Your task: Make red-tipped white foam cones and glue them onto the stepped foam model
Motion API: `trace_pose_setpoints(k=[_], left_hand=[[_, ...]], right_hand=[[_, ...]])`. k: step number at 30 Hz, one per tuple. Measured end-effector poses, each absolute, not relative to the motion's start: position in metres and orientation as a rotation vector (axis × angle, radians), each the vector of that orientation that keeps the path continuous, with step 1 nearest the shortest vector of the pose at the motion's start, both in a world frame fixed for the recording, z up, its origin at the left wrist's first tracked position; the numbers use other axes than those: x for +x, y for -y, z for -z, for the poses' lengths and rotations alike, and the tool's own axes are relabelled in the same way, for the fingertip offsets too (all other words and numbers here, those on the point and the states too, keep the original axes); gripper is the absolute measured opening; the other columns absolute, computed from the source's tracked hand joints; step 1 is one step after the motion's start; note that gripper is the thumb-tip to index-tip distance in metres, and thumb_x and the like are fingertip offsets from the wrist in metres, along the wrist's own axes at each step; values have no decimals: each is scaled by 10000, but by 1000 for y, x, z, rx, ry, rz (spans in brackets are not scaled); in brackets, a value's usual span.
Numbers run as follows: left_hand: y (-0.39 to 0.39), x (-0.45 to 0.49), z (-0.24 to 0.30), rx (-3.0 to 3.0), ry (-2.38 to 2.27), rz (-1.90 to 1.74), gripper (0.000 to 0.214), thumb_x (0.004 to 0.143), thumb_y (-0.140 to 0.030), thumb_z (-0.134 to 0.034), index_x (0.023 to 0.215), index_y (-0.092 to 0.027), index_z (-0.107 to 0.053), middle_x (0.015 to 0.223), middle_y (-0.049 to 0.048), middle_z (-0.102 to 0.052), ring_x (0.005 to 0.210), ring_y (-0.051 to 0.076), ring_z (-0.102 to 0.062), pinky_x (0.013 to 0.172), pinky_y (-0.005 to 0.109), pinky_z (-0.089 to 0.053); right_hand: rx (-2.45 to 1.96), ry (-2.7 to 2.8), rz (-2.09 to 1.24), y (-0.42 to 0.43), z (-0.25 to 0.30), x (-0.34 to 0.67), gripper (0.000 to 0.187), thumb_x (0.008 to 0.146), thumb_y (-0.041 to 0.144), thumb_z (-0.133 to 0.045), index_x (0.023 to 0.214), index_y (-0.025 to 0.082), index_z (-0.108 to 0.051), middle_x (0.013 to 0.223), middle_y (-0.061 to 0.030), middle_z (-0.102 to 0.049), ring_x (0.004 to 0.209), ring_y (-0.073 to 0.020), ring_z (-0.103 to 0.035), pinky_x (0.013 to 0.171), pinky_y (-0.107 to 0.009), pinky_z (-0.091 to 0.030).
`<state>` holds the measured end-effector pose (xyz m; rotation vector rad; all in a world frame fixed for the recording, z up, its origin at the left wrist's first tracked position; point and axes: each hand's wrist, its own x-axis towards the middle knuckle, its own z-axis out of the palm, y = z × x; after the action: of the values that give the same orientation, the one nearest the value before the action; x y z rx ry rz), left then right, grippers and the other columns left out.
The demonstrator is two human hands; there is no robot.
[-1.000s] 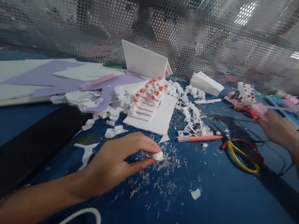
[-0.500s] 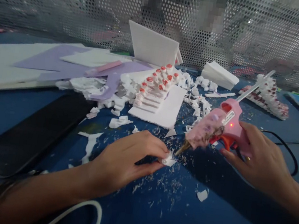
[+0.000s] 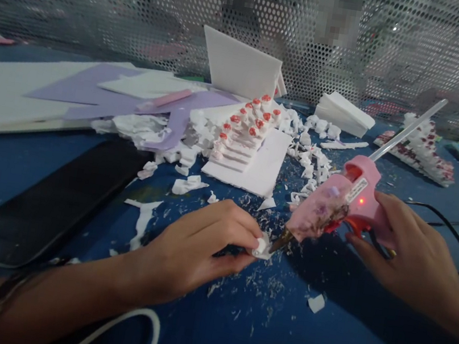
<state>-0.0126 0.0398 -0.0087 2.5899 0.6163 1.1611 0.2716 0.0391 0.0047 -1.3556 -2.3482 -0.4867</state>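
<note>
My left hand (image 3: 201, 248) pinches a small white piece (image 3: 262, 248), perhaps foam or paper, between thumb and fingers. In my right hand (image 3: 408, 245) is a pink hot glue gun (image 3: 337, 202) with a red light lit on its side. A clear glue stick (image 3: 410, 130) juts from its back end. The nozzle is right at the edge of the white piece; whether they touch I cannot tell. Beyond my hands stands a small white stepped model (image 3: 235, 150) topped with several red-tipped white bits, on a white foam base (image 3: 274, 164).
A black phone-like slab (image 3: 52, 200) lies at left, near a white cable (image 3: 147, 320). White and purple sheets (image 3: 73, 88) are stacked behind it. White scraps (image 3: 317, 162) litter the blue table (image 3: 342, 338). A perforated metal screen (image 3: 169, 25) rises at the back, with a white block (image 3: 344, 113) before it.
The glue gun's nozzle has come closer to the white piece in my left hand, and the gun has tilted slightly. The whole view has shifted a little.
</note>
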Motion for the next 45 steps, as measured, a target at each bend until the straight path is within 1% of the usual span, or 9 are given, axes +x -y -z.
trace_pose_setpoints(k=[4,8,13,21,26,33,38,41,45], left_hand=[[-38,-13,7,2594,-675,-1103,164,789,-68,-549,891,-190,-507,862,36,-631,810,119,-614,695,230,-508],[-37,-14,6,2589,-690,-1103,188,788,-71,-550,903,-210,-497,859,34,-634,810,131,-614,684,253,-515],[-37,-14,6,2597,-711,-1100,186,789,-66,-545,895,-210,-494,852,27,-631,796,123,-611,683,247,-511],[-38,-12,4,2616,-719,-1117,179,786,-58,-544,878,-203,-492,842,25,-632,783,117,-608,691,236,-501],[-39,-11,2,2612,-737,-1124,179,783,-75,-540,875,-222,-497,833,20,-642,754,131,-616,655,253,-507],[-39,-12,2,2622,-756,-1127,208,769,-56,-546,885,-222,-497,833,19,-645,765,130,-618,676,247,-502],[-39,-12,3,2605,-761,-1154,185,768,-74,-549,871,-223,-509,826,16,-653,743,132,-624,653,245,-502],[-39,-12,3,2601,-753,-1150,188,770,-60,-543,874,-211,-503,830,23,-642,761,130,-617,671,247,-501],[-39,-11,4,2561,-752,-1153,185,772,-55,-538,867,-207,-493,826,24,-625,763,128,-609,669,253,-506]], right_hand=[[-1398,2367,406,-39,-6,271,466,834,459,-412,1193,163,-373,1048,-149,-586,899,-287,-609,614,-372,-507],[-1402,2380,377,-38,-7,271,452,838,437,-413,1205,179,-361,1064,-146,-581,925,-300,-600,639,-394,-506],[-1383,2394,384,-39,-7,271,432,850,425,-398,1209,189,-352,1075,-140,-579,938,-294,-598,667,-394,-507],[-1375,2386,388,-39,-6,272,434,851,412,-400,1191,142,-383,1062,-158,-580,934,-299,-599,666,-398,-509],[-1383,2389,383,-39,-6,273,437,849,400,-407,1206,149,-376,1079,-155,-571,965,-310,-585,672,-404,-509],[-1393,2386,382,-39,-5,272,440,851,397,-400,1229,178,-347,1090,-145,-565,972,-303,-579,692,-410,-504],[-1379,2386,457,-41,-4,275,444,847,415,-410,1205,155,-363,1040,-147,-580,942,-290,-588,664,-371,-501],[-1330,2385,510,-41,-3,275,447,842,417,-426,1180,128,-383,996,-150,-590,893,-277,-600,630,-343,-489],[-1313,2388,523,-43,-5,273,447,838,420,-433,1164,117,-392,960,-134,-589,832,-238,-600,616,-300,-460]])
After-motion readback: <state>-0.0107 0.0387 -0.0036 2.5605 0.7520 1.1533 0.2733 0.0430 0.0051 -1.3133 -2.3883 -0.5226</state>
